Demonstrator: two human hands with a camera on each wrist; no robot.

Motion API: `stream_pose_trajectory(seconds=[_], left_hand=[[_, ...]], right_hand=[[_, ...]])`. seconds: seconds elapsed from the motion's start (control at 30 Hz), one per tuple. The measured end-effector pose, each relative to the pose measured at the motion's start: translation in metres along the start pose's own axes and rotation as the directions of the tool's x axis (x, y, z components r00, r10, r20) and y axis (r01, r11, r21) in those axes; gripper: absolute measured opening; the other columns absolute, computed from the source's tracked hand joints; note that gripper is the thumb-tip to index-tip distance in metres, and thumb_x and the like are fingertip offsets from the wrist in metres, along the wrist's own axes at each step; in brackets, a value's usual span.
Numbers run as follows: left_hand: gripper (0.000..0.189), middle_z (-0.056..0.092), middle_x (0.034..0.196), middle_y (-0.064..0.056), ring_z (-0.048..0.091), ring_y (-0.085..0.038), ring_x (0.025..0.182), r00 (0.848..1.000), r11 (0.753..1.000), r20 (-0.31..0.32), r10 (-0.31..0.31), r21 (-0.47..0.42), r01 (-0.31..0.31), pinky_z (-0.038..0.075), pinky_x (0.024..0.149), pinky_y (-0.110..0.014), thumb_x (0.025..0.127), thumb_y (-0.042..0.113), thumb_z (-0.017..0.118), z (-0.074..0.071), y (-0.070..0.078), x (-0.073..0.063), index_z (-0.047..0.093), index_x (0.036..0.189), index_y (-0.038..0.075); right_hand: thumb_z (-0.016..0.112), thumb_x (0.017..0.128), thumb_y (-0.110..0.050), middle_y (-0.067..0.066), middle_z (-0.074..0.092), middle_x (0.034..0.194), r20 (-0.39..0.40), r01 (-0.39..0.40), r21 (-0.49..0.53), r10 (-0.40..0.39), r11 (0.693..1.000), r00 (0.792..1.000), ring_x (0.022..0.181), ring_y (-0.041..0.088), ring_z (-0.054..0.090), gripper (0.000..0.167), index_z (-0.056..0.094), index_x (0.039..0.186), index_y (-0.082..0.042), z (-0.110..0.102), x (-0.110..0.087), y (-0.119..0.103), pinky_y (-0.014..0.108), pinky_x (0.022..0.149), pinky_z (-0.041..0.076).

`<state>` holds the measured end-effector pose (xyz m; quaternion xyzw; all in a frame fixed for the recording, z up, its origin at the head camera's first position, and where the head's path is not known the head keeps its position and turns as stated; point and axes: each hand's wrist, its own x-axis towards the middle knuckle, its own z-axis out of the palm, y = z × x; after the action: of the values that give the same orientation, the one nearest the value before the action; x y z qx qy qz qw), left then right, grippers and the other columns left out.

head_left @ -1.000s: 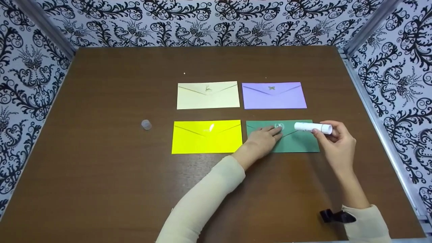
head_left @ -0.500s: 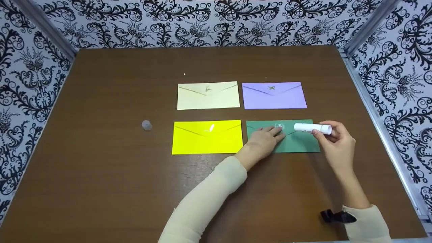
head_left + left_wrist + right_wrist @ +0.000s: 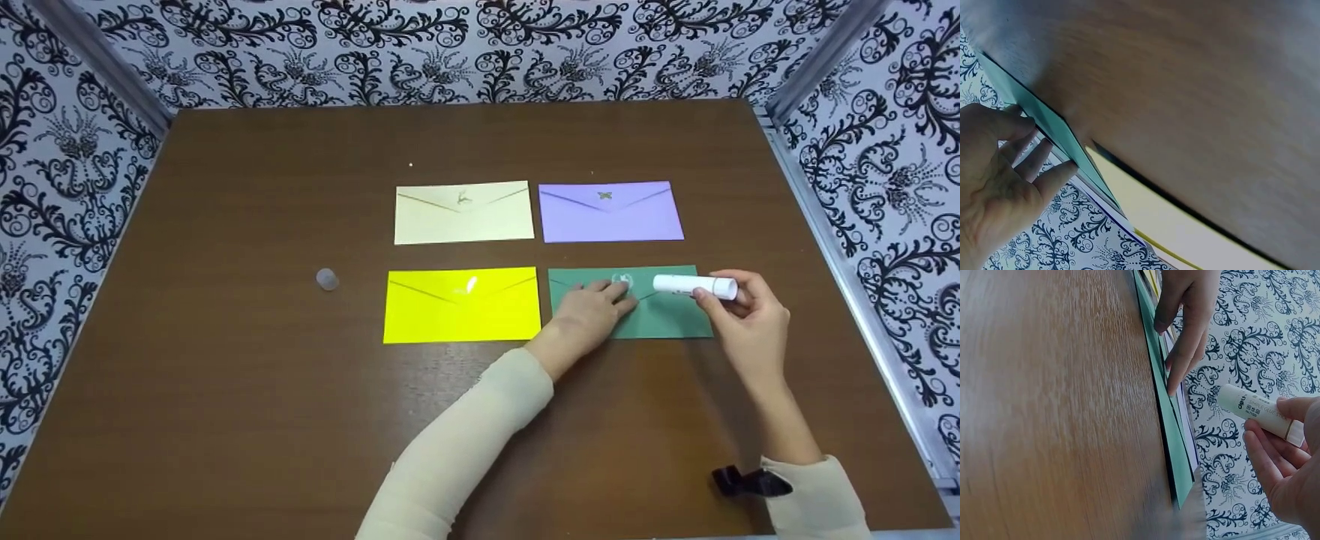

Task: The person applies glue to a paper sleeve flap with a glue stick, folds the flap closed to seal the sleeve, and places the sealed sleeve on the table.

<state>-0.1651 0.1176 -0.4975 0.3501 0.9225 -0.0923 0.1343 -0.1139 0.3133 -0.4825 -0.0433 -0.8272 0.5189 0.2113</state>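
Note:
A green envelope (image 3: 664, 319) lies flap side up at the front right of the group. My left hand (image 3: 589, 315) rests on its left part, fingers fairly straight and touching the flap near a pale emblem (image 3: 622, 280). In the left wrist view the fingers of the left hand (image 3: 1010, 169) lie along the green envelope (image 3: 1053, 124). Above the envelope's right side, my right hand (image 3: 750, 322) holds a white glue stick (image 3: 694, 286) between thumb and fingers. Printed lettering shows on the glue stick (image 3: 1261, 410) in the right wrist view.
A yellow envelope (image 3: 461, 319) lies left of the green one. Behind them are a cream envelope (image 3: 465, 221) and a purple envelope (image 3: 611, 221). A small translucent cap (image 3: 327, 280) sits farther left on the brown table (image 3: 225, 390). Patterned walls (image 3: 450, 52) border the table.
My left hand has shifted very slightly to the right on the green envelope. The right hand keeps the glue stick in almost the same place.

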Motion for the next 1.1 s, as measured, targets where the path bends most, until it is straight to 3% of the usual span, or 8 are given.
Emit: stream_pose_trajectory(seconds=[0.3, 0.63, 1.1], left_hand=[[0.056, 0.028, 0.162, 0.009, 0.031, -0.012, 0.150, 0.999, 1.000, -0.034, -0.010, 0.010, 0.010, 0.041, 0.117, -0.038, 0.107, 0.018, 0.044, -0.0006, -0.0008, 0.0012, 0.030, 0.155, 0.040], [0.063, 0.006, 0.168, 0.018, 0.010, -0.005, 0.156, 0.997, 1.000, 0.074, -0.019, -0.001, 0.019, 0.024, 0.124, -0.031, 0.107, 0.018, 0.040, 0.0044, -0.0044, -0.0003, 0.009, 0.161, 0.033], [0.063, 0.000, 0.169, 0.015, 0.005, -0.007, 0.157, 0.996, 1.000, 0.086, 0.029, 0.004, -0.029, 0.021, 0.127, -0.032, 0.108, 0.016, 0.035, 0.0041, -0.0087, -0.0055, 0.005, 0.161, 0.033]], right_hand=[[0.075, 0.084, 0.003, -0.026, 0.069, 0.088, -0.002, -0.004, 0.024, 0.004, 1.000, 1.000, 0.078, -0.009, 0.069, 0.027, 0.066, 0.109, 0.008, 0.0007, 0.0017, -0.0021, 0.007, 0.069, 0.055], [0.075, 0.084, 0.003, -0.027, 0.069, 0.087, -0.003, -0.013, 0.018, 0.013, 1.000, 1.000, 0.077, -0.009, 0.068, 0.027, 0.066, 0.109, 0.007, 0.0001, 0.0003, -0.0004, 0.007, 0.070, 0.055], [0.074, 0.086, 0.002, -0.025, 0.069, 0.090, 0.008, -0.056, 0.025, 0.055, 0.998, 0.998, 0.081, -0.007, 0.070, 0.028, 0.064, 0.112, 0.008, -0.0007, -0.0018, 0.0003, 0.008, 0.073, 0.056]])
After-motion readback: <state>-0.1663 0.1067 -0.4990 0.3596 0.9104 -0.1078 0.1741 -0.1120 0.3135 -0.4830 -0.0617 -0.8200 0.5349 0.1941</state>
